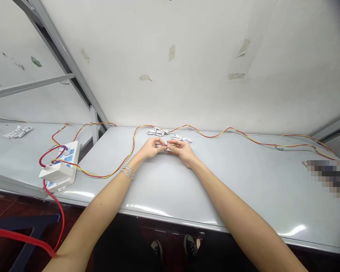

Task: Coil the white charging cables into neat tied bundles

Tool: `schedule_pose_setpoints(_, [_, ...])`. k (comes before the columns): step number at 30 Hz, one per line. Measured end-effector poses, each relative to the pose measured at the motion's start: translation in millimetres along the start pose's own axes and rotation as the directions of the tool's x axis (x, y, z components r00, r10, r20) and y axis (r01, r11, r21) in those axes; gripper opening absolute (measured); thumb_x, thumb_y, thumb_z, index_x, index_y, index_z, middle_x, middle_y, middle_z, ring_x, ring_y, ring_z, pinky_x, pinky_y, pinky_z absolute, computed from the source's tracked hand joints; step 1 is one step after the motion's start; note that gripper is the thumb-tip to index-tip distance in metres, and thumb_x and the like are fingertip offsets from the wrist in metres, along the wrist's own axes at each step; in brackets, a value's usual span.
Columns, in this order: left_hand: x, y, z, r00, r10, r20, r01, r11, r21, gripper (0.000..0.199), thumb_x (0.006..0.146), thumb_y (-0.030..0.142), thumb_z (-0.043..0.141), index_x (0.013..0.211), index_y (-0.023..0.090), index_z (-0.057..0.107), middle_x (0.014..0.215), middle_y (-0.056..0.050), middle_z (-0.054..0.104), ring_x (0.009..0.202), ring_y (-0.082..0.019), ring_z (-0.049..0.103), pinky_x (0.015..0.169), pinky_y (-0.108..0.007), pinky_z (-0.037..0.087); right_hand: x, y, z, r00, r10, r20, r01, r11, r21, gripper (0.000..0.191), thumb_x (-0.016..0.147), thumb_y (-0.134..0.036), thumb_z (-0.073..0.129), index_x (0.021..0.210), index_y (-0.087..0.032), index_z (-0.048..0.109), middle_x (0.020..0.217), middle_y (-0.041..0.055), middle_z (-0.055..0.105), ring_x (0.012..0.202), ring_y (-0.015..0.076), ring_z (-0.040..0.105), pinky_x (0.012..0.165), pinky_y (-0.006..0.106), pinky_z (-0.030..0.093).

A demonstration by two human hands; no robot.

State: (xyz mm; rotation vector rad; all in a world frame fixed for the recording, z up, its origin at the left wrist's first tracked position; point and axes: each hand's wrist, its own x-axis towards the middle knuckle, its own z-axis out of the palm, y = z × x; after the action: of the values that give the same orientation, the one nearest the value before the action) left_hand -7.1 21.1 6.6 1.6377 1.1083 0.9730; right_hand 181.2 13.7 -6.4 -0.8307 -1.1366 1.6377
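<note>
Close together near the back of the grey table, both of my hands are closed with their fingertips pinched. In my left hand [152,148] is part of a small bundle of white cable [159,146]. My right hand [181,150] pinches the other end of this bundle. A thin dark tie [166,144] shows between the fingertips; how it is wound is too small to tell. Just behind the hands lie two more coils of white cable, one coil [157,132] at the left and another coil [182,138] at the right. The fingers hide most of the held bundle.
A white power strip [72,151] with a plugged-in adapter [55,172] stands at left. A twisted red-yellow wire [209,136] runs along the back wall. A red cord [62,217] hangs over the front edge. A blurred item [330,175] lies far right.
</note>
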Motion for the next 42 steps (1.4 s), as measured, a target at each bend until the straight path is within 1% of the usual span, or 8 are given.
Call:
schedule_pose_setpoints(7, [0, -1, 6.9, 0.998, -0.008, -0.054, 0.007, 1.000, -0.008, 0.036, 0.069, 0.044, 0.081, 0.083, 0.013, 0.072, 0.079, -0.009, 0.074, 0.078, -0.020, 0.066, 0.070, -0.028, 0.046, 2, 5, 0, 0.994, -0.094, -0.047, 0.087, 0.989, -0.122, 0.049, 0.062, -0.042, 0.086, 0.102, -0.018, 0.072, 0.092, 0.0067, 0.074, 0.088, 0.0203, 0.070, 0.093, 0.039, 0.053])
schedule_pose_setpoints(13, [3, -8, 10.2, 0.996, -0.061, -0.066, 0.052, 0.990, -0.130, 0.037, 0.067, 0.046, 0.082, 0.076, 0.013, 0.069, 0.064, -0.003, 0.067, 0.054, -0.010, 0.051, 0.055, -0.024, 0.036, 8, 9, -2, 0.951, -0.264, -0.159, 0.192, 0.911, -0.365, 0.038, 0.066, -0.046, 0.079, 0.089, -0.018, 0.069, 0.093, 0.0080, 0.073, 0.076, 0.0191, 0.068, 0.078, 0.037, 0.056])
schedule_pose_setpoints(19, [2, -3, 6.6, 0.982, -0.162, -0.099, 0.129, 0.952, -0.277, 0.037, 0.057, 0.039, 0.088, 0.077, 0.012, 0.073, 0.074, -0.006, 0.071, 0.062, -0.012, 0.057, 0.060, -0.025, 0.040, 10, 10, 0, 0.946, -0.275, -0.169, 0.216, 0.928, -0.303, 0.036, 0.069, -0.050, 0.076, 0.083, -0.019, 0.067, 0.079, 0.0051, 0.070, 0.067, 0.0193, 0.066, 0.068, 0.036, 0.057])
schedule_pose_setpoints(29, [1, -1, 3.1, 0.974, -0.222, 0.050, 0.223, 0.888, -0.403, 0.036, 0.055, 0.034, 0.090, 0.078, 0.011, 0.076, 0.070, -0.005, 0.069, 0.058, -0.012, 0.056, 0.056, -0.026, 0.040, 8, 8, 2, 0.931, -0.329, -0.161, 0.276, 0.919, -0.281, 0.036, 0.073, -0.050, 0.073, 0.091, -0.019, 0.068, 0.080, 0.0051, 0.070, 0.066, 0.0186, 0.065, 0.061, 0.032, 0.053])
schedule_pose_setpoints(35, [-1, 4, 7.6, 0.972, -0.199, 0.129, 0.235, 0.875, -0.424, 0.036, 0.060, 0.039, 0.087, 0.076, 0.011, 0.071, 0.063, -0.001, 0.062, 0.054, -0.009, 0.051, 0.054, -0.024, 0.037, 8, 12, 1, 0.952, -0.269, -0.150, 0.213, 0.926, -0.311, 0.040, 0.076, -0.056, 0.069, 0.094, -0.021, 0.065, 0.075, 0.0047, 0.067, 0.065, 0.0212, 0.065, 0.062, 0.036, 0.054])
schedule_pose_setpoints(38, [-1, 4, 8.3, 0.971, -0.207, 0.119, 0.239, 0.866, -0.440, 0.035, 0.062, 0.040, 0.086, 0.075, 0.012, 0.068, 0.059, 0.001, 0.057, 0.050, -0.008, 0.047, 0.049, -0.023, 0.033, 5, 9, 0, 0.877, -0.460, -0.137, 0.316, 0.769, -0.556, 0.030, 0.088, -0.049, 0.058, 0.095, -0.020, 0.065, 0.093, 0.0091, 0.070, 0.080, 0.0226, 0.066, 0.073, 0.037, 0.055])
schedule_pose_setpoints(40, [0, 2, 7.8, 0.972, -0.211, 0.105, 0.236, 0.859, -0.455, 0.034, 0.064, 0.039, 0.085, 0.073, 0.013, 0.066, 0.058, 0.002, 0.054, 0.049, -0.008, 0.044, 0.048, -0.023, 0.032, 1, 4, 1, 0.772, -0.636, -0.022, 0.424, 0.539, -0.728, 0.023, 0.092, -0.034, 0.050, 0.101, -0.020, 0.065, 0.108, 0.0113, 0.068, 0.098, 0.0244, 0.064, 0.087, 0.040, 0.052])
schedule_pose_setpoints(42, [1, -1, 7.2, 0.975, -0.207, 0.087, 0.223, 0.847, -0.483, 0.033, 0.064, 0.037, 0.084, 0.072, 0.013, 0.064, 0.060, 0.002, 0.054, 0.050, -0.008, 0.045, 0.049, -0.023, 0.033, -3, -1, 2, 0.687, -0.709, 0.158, 0.506, 0.311, -0.805, 0.026, 0.089, -0.020, 0.048, 0.109, -0.019, 0.065, 0.114, 0.0117, 0.066, 0.110, 0.0262, 0.059, 0.097, 0.044, 0.047])
